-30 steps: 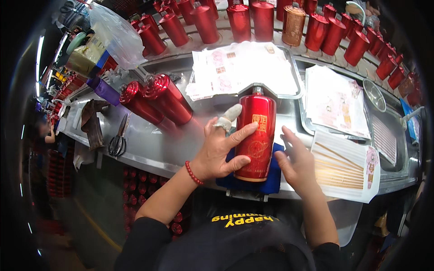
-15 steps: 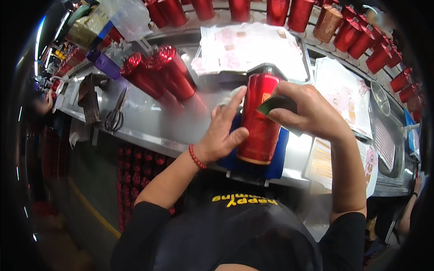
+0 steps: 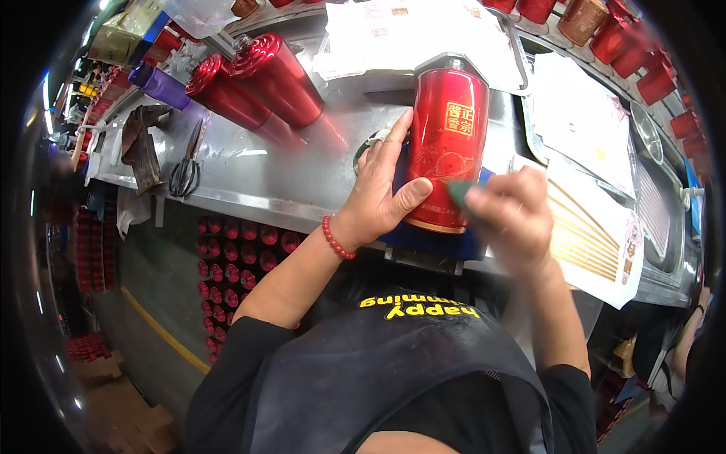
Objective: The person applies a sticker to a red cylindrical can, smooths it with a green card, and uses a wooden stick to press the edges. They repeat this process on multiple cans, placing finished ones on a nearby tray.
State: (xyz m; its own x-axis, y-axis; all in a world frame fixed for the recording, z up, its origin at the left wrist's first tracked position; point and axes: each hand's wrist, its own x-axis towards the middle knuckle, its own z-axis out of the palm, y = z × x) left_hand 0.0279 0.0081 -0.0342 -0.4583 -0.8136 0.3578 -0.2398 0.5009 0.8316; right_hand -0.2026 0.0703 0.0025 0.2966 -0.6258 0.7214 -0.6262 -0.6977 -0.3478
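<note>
A glossy red bottle (image 3: 448,151) with gold print lies tilted on a blue cloth-like support (image 3: 423,248) in front of me. My left hand (image 3: 382,185) grips its left side, the long fingers stretched along it and the thumb on its front. Close to the bottle's lower right, my right hand (image 3: 514,216) is closed, blurred by motion, on a flat green scraper (image 3: 458,192). The scraper's tip is at the bottle's front, below the gold label. Some white material and a dark round edge show partly behind my left fingers.
Two red bottles (image 3: 280,79) stand left on the metal worktop (image 3: 249,163), near scissors (image 3: 185,170) and a purple bottle (image 3: 160,87). Printed sheets (image 3: 412,34) lie at the back; a sheet with gold strips (image 3: 594,234) lies right. Red bottles line the far right.
My right hand has moved down along the bottle with the scraper, baring the gold label. My left hand stays at the bottle's left side, its thumb now on the front. The view has shifted.
</note>
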